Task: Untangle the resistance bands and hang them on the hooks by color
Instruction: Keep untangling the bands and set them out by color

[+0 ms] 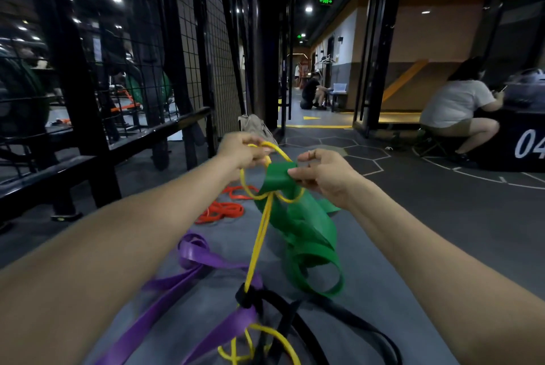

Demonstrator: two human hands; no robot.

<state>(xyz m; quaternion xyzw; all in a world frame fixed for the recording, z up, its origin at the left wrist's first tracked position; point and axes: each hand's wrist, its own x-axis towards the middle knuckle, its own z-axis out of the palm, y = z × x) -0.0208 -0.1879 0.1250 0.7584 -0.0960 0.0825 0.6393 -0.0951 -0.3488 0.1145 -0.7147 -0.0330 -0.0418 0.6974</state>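
Both hands pinch bands: left hand [244, 149] yellow band [259, 235] running steeply downward, right hand [321, 176] green band [298, 217].

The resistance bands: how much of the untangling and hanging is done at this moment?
Nothing looks hung; no hooks are in view. The orange band lies apart on the floor. In hand: left hand holds the yellow band, right hand pinches the green band. Left: yellow, purple band and black band remain knotted.
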